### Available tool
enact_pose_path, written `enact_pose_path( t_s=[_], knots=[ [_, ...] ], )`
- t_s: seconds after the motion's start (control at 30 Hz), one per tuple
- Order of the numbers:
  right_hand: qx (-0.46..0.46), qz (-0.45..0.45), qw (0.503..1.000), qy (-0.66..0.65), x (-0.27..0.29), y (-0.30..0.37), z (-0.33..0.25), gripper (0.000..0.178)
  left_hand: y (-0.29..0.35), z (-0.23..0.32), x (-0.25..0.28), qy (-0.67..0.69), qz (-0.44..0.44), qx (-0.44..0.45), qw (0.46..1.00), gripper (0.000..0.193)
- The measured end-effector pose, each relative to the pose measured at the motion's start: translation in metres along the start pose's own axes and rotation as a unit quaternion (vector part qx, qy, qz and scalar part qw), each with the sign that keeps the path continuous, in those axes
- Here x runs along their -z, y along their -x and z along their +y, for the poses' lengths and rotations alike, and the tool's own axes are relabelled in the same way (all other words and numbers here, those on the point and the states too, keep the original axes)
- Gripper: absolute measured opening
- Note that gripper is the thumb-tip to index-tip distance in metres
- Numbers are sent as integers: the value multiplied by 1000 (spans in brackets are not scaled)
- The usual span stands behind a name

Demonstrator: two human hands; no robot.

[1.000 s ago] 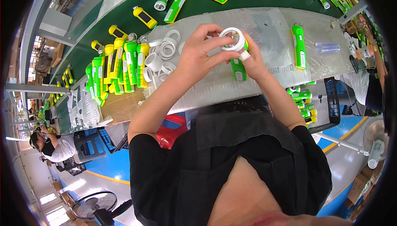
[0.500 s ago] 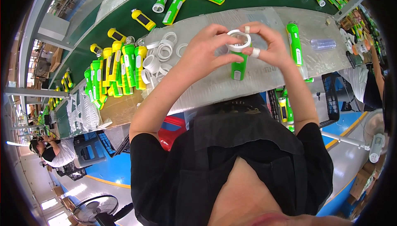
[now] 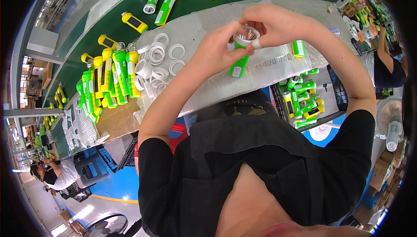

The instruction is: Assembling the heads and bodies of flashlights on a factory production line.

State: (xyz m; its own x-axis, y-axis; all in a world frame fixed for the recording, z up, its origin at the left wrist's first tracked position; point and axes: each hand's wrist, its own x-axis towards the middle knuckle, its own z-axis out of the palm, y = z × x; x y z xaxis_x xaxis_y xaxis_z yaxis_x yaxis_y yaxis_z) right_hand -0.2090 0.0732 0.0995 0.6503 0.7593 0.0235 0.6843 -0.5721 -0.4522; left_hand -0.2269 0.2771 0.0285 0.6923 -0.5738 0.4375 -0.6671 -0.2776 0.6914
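A green flashlight (image 3: 237, 69) stands tilted on the plastic-covered bench in front of me, its shiny reflector facing up. Around its head sits a white ring (image 3: 253, 32). My left hand (image 3: 217, 49) is closed on the ring from the left, thumb below and fingers at the far side. From the right, my right hand (image 3: 273, 25) pinches the same ring, with white tape on a finger. Just left of my hands lie several loose white rings (image 3: 177, 51). Another green flashlight (image 3: 298, 48) lies partly hidden beneath my right forearm.
A pile of green and yellow flashlights (image 3: 108, 78) lies at the left of the bench. More flashlights lie on the green belt (image 3: 126, 3) beyond. Below the bench at right, a black crate (image 3: 278, 102) holds several flashlights. Other people sit far left and far right.
The white ring, held above the flashlight before, is now around its head. My right arm has swung outward, its hand reaching over the ring. The view has shifted, showing more of the crate.
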Motion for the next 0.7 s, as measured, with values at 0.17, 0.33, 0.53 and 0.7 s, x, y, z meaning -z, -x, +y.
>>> enact_pose_path(
  t_s=[0.17, 0.33, 0.53, 0.7],
  knots=[
    [-193, 74, 974, 88, -18, -3, -2, 53, -1, -1, -5, 4, 18, -5, 1000, 38],
    [-138, 106, 984, 44, -18, 6, 10, 50, -4, -5, -10, 8, 22, 9, 1000, 38],
    [-210, 207, 951, 87, -43, -8, 7, 49, -6, -15, -10, 1, 70, -27, 997, 41],
    [-142, 371, 860, -320, -151, 17, 26, 74, 0, -16, -1, 19, 57, 14, 998, 40]
  ],
)
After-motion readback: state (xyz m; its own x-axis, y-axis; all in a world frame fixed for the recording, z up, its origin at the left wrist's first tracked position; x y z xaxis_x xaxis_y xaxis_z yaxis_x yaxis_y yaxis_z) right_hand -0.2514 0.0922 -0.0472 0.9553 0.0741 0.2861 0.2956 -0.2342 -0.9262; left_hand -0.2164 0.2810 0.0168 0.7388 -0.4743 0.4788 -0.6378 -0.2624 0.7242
